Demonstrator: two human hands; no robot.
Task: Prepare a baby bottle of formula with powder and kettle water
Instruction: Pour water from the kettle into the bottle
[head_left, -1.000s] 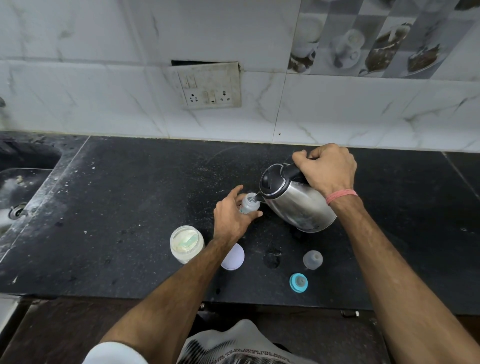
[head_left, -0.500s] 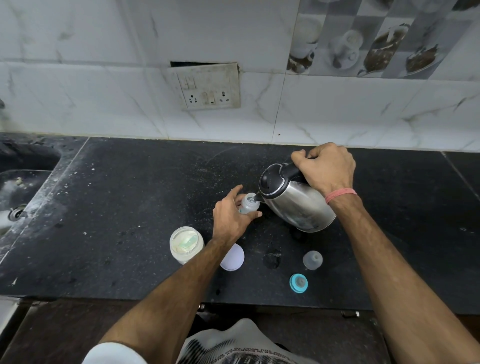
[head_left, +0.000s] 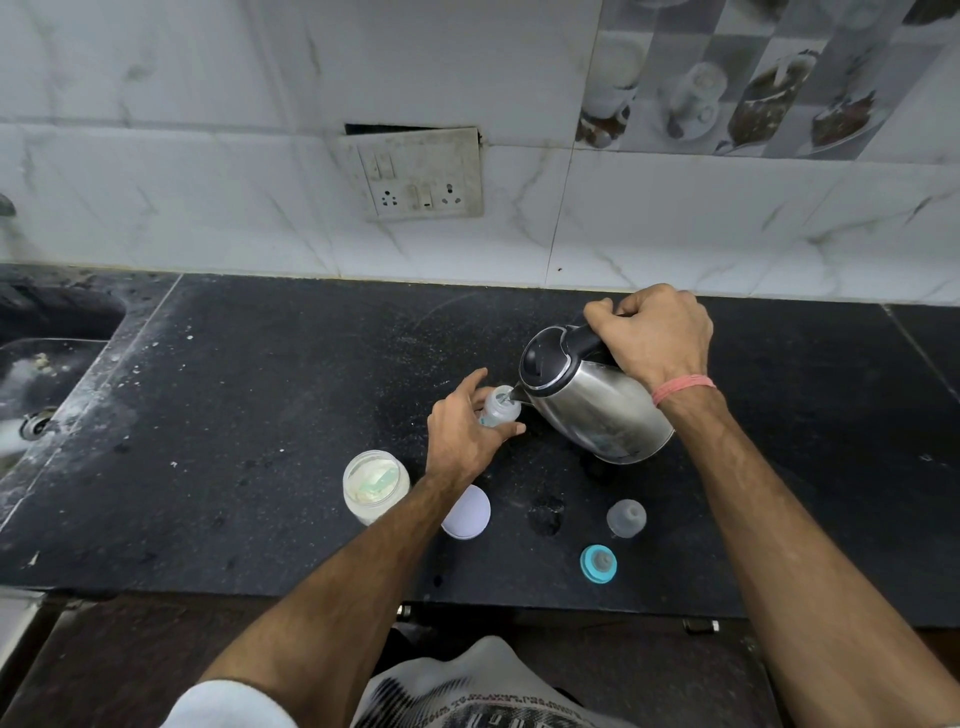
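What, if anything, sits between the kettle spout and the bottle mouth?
Nothing visible. The kettle, tilted by the right hand, has its spout right at the open mouth of the bottle, which the left hand grips. The teal nipple ring lies apart on the counter.

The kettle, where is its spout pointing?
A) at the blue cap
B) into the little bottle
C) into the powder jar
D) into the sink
B: the right hand tilts the kettle so its spout sits at the mouth of the bottle, which the left hand grips.
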